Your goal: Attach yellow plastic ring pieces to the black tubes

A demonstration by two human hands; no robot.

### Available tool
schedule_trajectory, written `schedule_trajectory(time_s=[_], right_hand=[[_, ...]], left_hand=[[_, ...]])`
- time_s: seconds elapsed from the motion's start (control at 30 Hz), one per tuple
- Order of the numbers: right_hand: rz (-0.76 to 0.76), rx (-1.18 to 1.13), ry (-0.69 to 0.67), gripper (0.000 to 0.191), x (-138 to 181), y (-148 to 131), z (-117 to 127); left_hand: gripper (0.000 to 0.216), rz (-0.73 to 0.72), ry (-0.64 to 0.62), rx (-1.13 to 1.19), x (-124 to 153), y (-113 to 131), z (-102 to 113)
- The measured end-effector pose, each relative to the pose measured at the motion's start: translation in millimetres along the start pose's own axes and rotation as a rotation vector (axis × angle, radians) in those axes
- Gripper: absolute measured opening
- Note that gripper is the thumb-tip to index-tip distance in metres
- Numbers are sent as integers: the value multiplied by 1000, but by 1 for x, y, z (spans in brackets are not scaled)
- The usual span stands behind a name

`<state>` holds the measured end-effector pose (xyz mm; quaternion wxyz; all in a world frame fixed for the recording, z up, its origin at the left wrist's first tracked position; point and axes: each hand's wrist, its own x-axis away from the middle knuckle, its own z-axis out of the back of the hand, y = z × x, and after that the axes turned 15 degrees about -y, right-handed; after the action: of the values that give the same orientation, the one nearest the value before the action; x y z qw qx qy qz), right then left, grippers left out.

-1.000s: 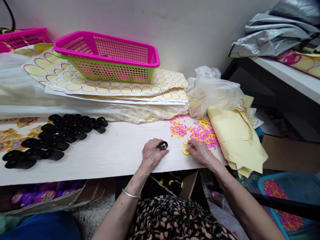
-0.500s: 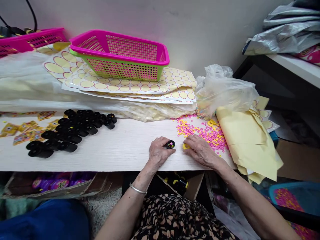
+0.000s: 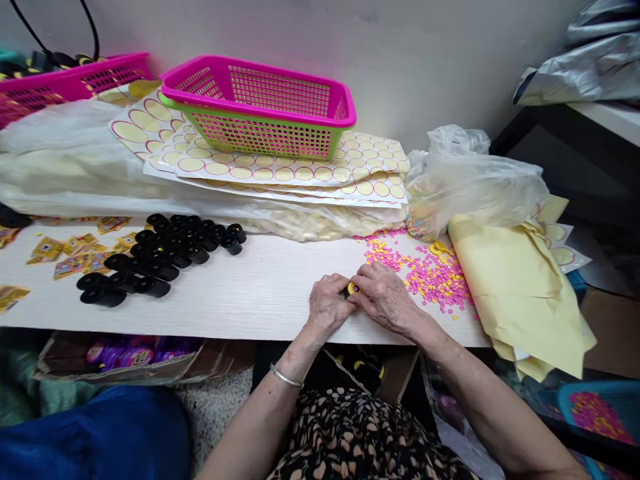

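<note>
My left hand (image 3: 327,305) grips a small black tube near the front edge of the white table (image 3: 250,293). Only a sliver of the tube shows between my fingers. My right hand (image 3: 384,297) meets it from the right and presses a yellow disc (image 3: 352,288) onto the tube's open end. Both hands have their fingers curled. A scatter of pink and yellow beads (image 3: 425,270) lies just right of my hands. A heap of black tubes (image 3: 160,257) lies to the left.
A pink and green mesh basket (image 3: 260,107) sits on sheets of round stickers (image 3: 280,170). A clear plastic bag (image 3: 470,180) and yellow paper (image 3: 520,287) lie at the right. Small printed packets (image 3: 75,250) lie at the left. Below the table are cardboard boxes (image 3: 125,357) and a blue basket (image 3: 600,413).
My right hand picked the yellow disc up from the table and brought it left to the tube in my left hand. The camera view drifted left.
</note>
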<state>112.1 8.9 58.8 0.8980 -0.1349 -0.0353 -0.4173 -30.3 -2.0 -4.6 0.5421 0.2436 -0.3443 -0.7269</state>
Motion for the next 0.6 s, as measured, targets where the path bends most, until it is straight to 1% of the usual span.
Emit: schedule_trajectory(time_s=[0.03, 0.1, 0.17, 0.23, 0.27, 0.33, 0.5, 0.6], right_hand=[[-6, -4, 0, 10, 0, -1, 0], [-21, -18, 7, 12, 0, -2, 0], [-37, -42, 19, 12, 0, -3, -1], [-58, -81, 41, 11, -1, -2, -4], [-73, -109, 58, 11, -1, -2, -7], [-94, -194, 100, 13, -2, 1, -13], [-85, -488, 210, 18, -4, 11, -27], [-108, -485, 244, 23, -5, 16, -27]], left_hand=[[19, -22, -17, 68, 1, -1, 3], [28, -38, -39, 290, 4, -3, 10], [32, 20, -46, 550, 6, -3, 17], [30, 98, -58, 723, 6, 0, 20], [30, 112, -71, 761, 5, 3, 19], [30, 105, -69, 766, 3, 9, 15], [26, 102, 28, 722, -2, 14, 2], [25, 141, 40, 744, -3, 16, 1]])
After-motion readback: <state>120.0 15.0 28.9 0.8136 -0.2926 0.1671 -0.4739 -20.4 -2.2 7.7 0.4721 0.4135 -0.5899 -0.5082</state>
